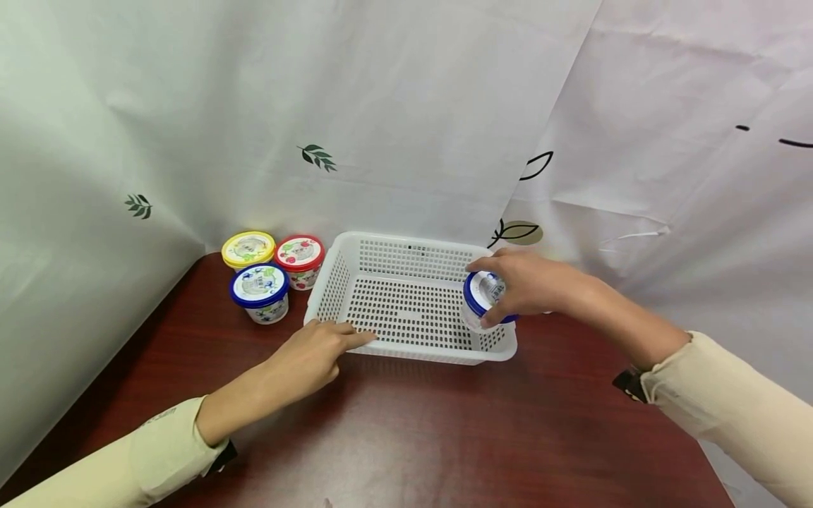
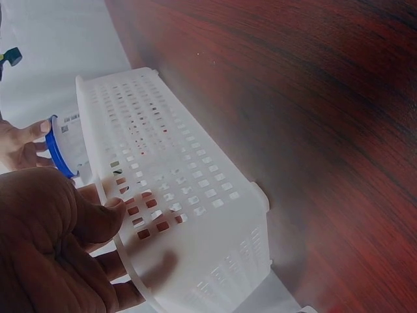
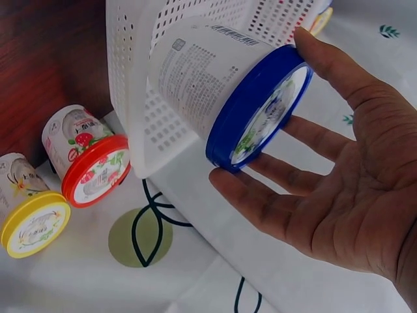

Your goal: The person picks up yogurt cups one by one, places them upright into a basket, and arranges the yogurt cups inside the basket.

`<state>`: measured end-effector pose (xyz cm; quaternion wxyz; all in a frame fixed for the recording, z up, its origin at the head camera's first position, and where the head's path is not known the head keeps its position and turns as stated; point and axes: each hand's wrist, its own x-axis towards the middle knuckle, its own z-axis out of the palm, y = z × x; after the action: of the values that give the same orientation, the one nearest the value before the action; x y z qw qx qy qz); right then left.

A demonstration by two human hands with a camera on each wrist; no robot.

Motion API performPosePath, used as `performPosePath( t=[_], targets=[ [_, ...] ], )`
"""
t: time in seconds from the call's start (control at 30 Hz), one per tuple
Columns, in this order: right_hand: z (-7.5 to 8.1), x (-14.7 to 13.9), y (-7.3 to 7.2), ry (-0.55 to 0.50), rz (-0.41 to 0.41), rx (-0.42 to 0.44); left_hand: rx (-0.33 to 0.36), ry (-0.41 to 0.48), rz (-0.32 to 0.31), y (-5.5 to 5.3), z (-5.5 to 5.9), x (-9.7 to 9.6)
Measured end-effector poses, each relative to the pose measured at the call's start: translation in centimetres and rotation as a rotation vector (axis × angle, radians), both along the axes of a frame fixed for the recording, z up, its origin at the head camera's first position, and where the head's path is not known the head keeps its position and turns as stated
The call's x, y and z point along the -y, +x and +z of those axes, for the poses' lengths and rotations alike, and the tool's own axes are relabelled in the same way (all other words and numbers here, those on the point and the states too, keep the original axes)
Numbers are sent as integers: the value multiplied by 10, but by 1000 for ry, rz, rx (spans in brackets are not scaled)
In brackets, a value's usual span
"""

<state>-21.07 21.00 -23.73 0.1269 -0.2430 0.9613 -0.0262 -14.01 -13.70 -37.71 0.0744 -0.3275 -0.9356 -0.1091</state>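
Note:
A white perforated plastic basket (image 1: 413,350) stands on the table. My left hand (image 1: 310,358) grips its near rim toward the left corner; in the left wrist view the thumb lies on the outer side of the basket wall (image 2: 208,254). At the basket's right end, my right hand (image 1: 533,282) holds a white tub with a blue lid (image 1: 484,291) by the lid edge. The right wrist view shows the thumb and fingertips around the lid of this tub (image 3: 202,85), tilted inside the basket. Whether its base touches the basket floor I cannot tell.
Left of the basket stand a yellow-lidded tub (image 1: 248,248), a red-lidded tub (image 1: 300,252) and another blue-lidded tub (image 1: 259,286). Beyond the right end, another red-lidded tub (image 3: 96,171) and yellow-lidded tub (image 3: 36,225) show. A white curtain (image 1: 406,141) hangs behind the table.

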Motion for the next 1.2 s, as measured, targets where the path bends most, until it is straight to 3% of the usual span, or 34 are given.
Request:
performPosePath(
  t=[0.33, 0.7, 1.2],
  targets=[
    [-17, 5, -4, -15, 44, -10, -16, 3, -3, 0, -1, 1],
    [-32, 10, -4, -8, 8, 24, -21, -1, -5, 0, -2, 0],
    [-55, 12, -16, 21, -21, 40, -60, 4, -28, 0, -2, 1]
  ],
)
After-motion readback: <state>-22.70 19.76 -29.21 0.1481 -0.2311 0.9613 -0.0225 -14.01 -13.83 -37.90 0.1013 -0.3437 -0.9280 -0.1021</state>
